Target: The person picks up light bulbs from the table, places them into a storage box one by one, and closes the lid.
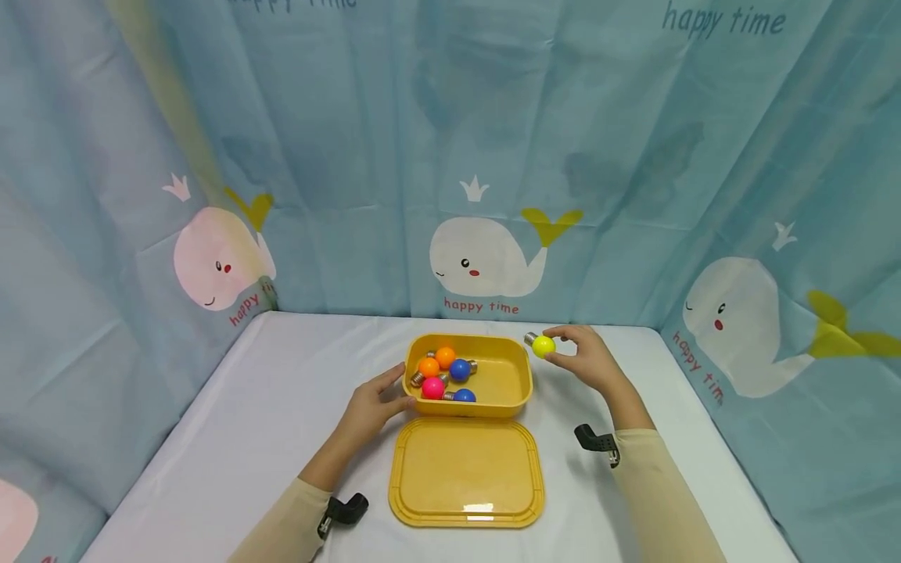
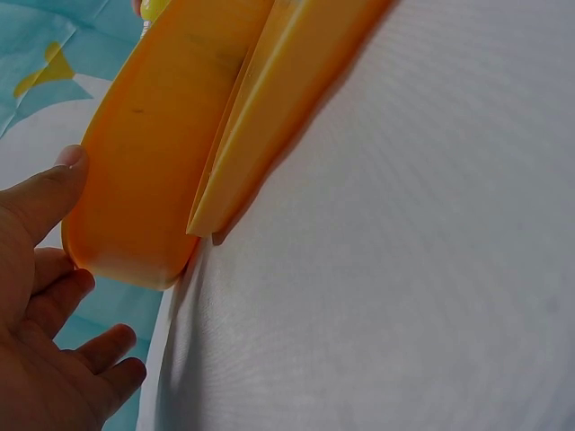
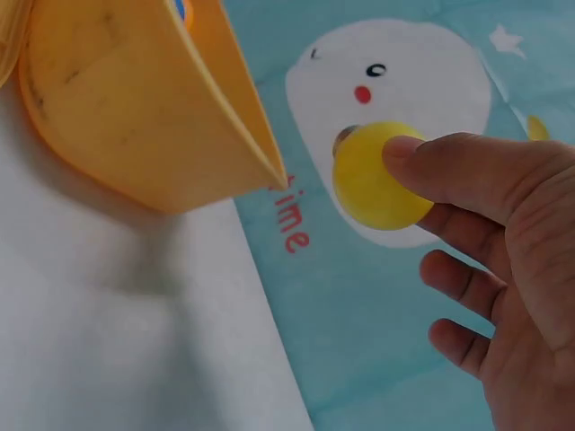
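A small yellow light bulb (image 1: 543, 346) with a silvery screw base is pinched between the thumb and fingers of my right hand (image 1: 587, 358), just beyond the right end of a yellow box (image 1: 503, 407). In the right wrist view the bulb (image 3: 377, 180) is off the table, its base pointing away. My left hand (image 1: 369, 403) holds the box's left end, thumb at the front corner and fingers along the side. Inside the box, toward the left, lie two orange bulbs (image 1: 445, 358), a pink bulb (image 1: 432, 388) and two blue bulbs (image 1: 461, 370).
A yellow lid (image 1: 466, 473) lies flat on the white tablecloth (image 1: 296, 391), right in front of the box. Blue curtains (image 1: 366, 234) printed with whales hang behind the table and at both sides. Black wrist straps (image 1: 345, 511) are on both forearms.
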The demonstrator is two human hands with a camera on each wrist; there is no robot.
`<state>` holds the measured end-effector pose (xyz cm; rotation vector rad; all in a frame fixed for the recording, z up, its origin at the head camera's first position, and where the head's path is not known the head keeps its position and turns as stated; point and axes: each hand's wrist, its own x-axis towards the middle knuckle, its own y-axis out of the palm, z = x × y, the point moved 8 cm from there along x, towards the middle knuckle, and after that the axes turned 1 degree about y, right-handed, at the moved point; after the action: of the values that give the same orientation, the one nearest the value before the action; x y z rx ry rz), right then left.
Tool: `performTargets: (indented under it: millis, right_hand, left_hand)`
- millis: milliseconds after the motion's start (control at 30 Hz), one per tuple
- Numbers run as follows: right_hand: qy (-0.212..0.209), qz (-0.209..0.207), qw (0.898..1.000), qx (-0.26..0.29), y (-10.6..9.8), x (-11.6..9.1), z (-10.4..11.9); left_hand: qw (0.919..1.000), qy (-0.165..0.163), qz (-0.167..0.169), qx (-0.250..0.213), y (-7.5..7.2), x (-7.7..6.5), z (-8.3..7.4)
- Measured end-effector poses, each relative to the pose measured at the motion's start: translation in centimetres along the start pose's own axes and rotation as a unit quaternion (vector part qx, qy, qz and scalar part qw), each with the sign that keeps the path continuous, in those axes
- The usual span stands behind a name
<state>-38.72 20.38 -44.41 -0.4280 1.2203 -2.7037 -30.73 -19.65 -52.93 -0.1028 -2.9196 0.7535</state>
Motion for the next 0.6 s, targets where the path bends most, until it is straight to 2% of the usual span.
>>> performTargets:
  millis: [133,333,600]
  right_hand:
    - [-0.002,0.023,1.000,-0.004,0.5,0.8,1.1]
    - [-0.031,0.065,0.997,-0.010,1.5,2.1,2.9]
    - [-0.042,0.155,0.987,-0.012,3.7,3.1,5.0]
  left_hand:
    - [1.0000,-0.005,0.001,0.001,0.0,0.1,0.1]
    - [1.0000,-0.003,0.000,0.003,-0.2,0.2,0.0]
    - [1.0000,0.002,-0.001,0.007,-0.1,0.1,0.2]
